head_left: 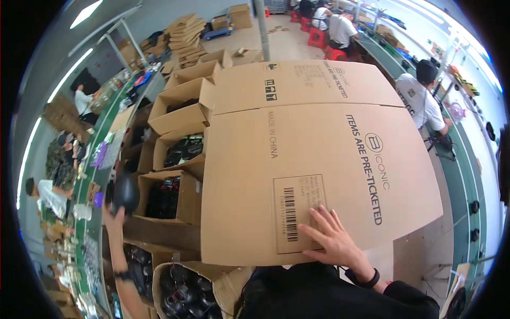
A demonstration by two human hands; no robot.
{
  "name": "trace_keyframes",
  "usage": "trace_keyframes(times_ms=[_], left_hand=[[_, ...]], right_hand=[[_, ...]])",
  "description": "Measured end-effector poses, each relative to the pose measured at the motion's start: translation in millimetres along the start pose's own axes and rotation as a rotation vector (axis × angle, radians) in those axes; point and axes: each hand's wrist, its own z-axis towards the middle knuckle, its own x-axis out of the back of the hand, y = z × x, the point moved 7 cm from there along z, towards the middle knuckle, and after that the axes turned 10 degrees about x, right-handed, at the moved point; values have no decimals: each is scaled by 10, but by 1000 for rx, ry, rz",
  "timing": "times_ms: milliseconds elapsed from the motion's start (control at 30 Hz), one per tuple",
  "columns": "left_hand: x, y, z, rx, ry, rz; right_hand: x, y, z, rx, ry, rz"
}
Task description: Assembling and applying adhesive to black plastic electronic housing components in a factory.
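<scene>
A large flat-sided cardboard carton with dark print and a barcode label fills the middle in front of me. My right hand lies on its near right part, fingers spread, palm down beside the label, with nothing held. Out to the left, my left hand is raised with its fingers against a smooth, rounded black object. Motion blurs that object, so its kind cannot be made out. Just right of it stands an open carton full of black items.
More open cartons line the carton's left side. Near my left forearm is a carton of round black items. Green conveyor benches run along both sides, with people seated at them. A metal post and stacked cardboard stand beyond.
</scene>
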Motion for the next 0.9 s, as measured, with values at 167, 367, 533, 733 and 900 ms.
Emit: trace_keyframes(times_ms=[167, 367, 533, 733, 900], left_hand=[[-1890, 1047, 1733, -401, -288, -178], [-3720, 1728, 2646, -457, -462, -564], [-4678, 2178, 2776, -598, -489, -587], [-5370, 2384, 3118, -595, -418, -482], [-5937, 2505, 3015, -618, -592, -366]], right_hand=[[-432, -680, 528, -89, -124, -181], [-578, -500, 550, -410, 102, -223], [-558, -508, 584, -478, 114, -284], [-551, -484, 618, -478, 145, -233], [-529, -388, 505, -528, 140, -242]])
